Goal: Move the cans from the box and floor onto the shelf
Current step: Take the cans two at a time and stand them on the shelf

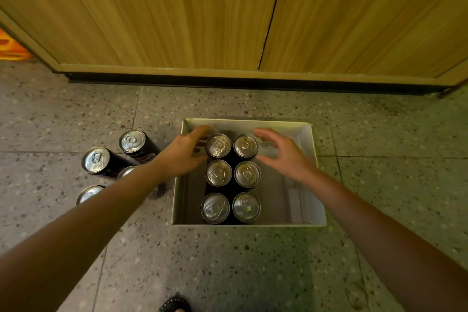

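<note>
An open white cardboard box (pixel 314 159) sits on the floor with several black cans standing upright in two columns, silver tops up. The far pair are a left can (pixel 218 145) and a right can (pixel 245 145). My left hand (pixel 183 153) hovers just left of the far left can, fingers apart. On the other side, my right hand (pixel 283 153) curves around the far right can's right side, fingers spread and not closed on it. Several more black cans (pixel 97 159) stand on the floor left of the box, partly hidden by my left forearm.
Wooden cabinet doors (pixel 177 12) with a dark base strip rise right behind the box. The floor is speckled grey tile (pixel 253 261). An orange crate (pixel 11 48) shows at the far left edge. A dark shoe tip (pixel 174 304) is at the bottom edge.
</note>
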The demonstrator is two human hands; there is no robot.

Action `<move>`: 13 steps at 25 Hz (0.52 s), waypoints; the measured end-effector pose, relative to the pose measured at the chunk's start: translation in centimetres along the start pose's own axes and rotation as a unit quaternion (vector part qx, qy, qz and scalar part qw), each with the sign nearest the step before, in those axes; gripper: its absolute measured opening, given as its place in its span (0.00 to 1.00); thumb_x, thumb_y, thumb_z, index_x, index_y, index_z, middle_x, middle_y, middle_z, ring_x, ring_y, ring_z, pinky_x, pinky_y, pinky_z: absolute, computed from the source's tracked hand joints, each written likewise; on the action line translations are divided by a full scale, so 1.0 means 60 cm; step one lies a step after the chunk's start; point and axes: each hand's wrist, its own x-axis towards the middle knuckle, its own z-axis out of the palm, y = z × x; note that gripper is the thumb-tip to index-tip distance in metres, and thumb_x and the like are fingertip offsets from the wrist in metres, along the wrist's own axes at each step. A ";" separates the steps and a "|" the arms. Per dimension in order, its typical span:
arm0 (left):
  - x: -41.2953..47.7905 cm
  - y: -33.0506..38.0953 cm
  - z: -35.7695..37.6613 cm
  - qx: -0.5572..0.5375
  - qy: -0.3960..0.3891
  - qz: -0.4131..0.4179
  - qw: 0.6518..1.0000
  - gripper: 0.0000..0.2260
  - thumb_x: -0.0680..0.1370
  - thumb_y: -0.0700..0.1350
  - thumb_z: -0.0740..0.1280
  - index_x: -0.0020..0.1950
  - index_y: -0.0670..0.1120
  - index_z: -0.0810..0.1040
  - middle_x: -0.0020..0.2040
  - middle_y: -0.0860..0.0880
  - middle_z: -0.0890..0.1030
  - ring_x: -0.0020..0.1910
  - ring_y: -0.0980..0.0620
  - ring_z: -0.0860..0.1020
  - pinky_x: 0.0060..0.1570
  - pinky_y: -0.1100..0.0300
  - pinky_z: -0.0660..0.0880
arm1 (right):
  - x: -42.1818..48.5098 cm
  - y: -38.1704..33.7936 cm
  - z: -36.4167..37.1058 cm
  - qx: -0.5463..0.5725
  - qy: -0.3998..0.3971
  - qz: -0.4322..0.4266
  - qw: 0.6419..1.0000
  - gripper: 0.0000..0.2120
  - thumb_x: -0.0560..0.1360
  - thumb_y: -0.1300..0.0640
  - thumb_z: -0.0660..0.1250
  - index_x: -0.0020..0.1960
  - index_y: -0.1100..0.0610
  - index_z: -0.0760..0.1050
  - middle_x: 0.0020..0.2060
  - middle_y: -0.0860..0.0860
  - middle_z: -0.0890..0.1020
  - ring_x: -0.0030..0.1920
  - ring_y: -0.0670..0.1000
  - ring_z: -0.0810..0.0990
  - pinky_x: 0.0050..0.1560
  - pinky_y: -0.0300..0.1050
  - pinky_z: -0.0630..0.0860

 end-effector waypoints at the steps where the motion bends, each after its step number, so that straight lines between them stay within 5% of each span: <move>1: 0.006 -0.003 0.000 0.005 -0.008 -0.003 1.000 0.29 0.73 0.35 0.67 0.71 0.47 0.61 0.67 0.43 0.73 0.67 0.45 0.72 0.66 0.50 0.71 | 0.009 0.005 0.006 0.001 -0.012 0.003 1.000 0.31 0.69 0.64 0.72 0.69 0.56 0.65 0.65 0.52 0.74 0.63 0.46 0.71 0.62 0.38 0.65; 5: 0.026 0.002 0.014 0.064 -0.009 0.028 0.998 0.31 0.71 0.37 0.70 0.71 0.45 0.61 0.67 0.43 0.73 0.67 0.45 0.72 0.63 0.59 0.67 | 0.037 0.019 0.026 0.010 -0.057 0.011 0.998 0.35 0.66 0.66 0.73 0.70 0.57 0.64 0.66 0.55 0.72 0.65 0.49 0.70 0.67 0.44 0.67; 8: 0.039 0.000 0.022 0.012 0.017 0.023 1.000 0.29 0.71 0.38 0.71 0.69 0.46 0.64 0.65 0.44 0.75 0.65 0.47 0.73 0.60 0.62 0.67 | 0.051 0.025 0.032 0.049 -0.055 0.032 0.997 0.36 0.64 0.65 0.75 0.68 0.56 0.65 0.65 0.55 0.73 0.65 0.50 0.71 0.69 0.49 0.67; 13: 0.062 -0.012 0.034 -0.095 0.028 -0.006 0.995 0.32 0.66 0.39 0.76 0.67 0.49 0.66 0.62 0.49 0.74 0.63 0.51 0.72 0.64 0.54 0.71 | 0.059 0.026 0.044 0.107 -0.058 0.092 0.988 0.37 0.62 0.65 0.77 0.67 0.57 0.65 0.64 0.55 0.73 0.64 0.49 0.71 0.68 0.45 0.66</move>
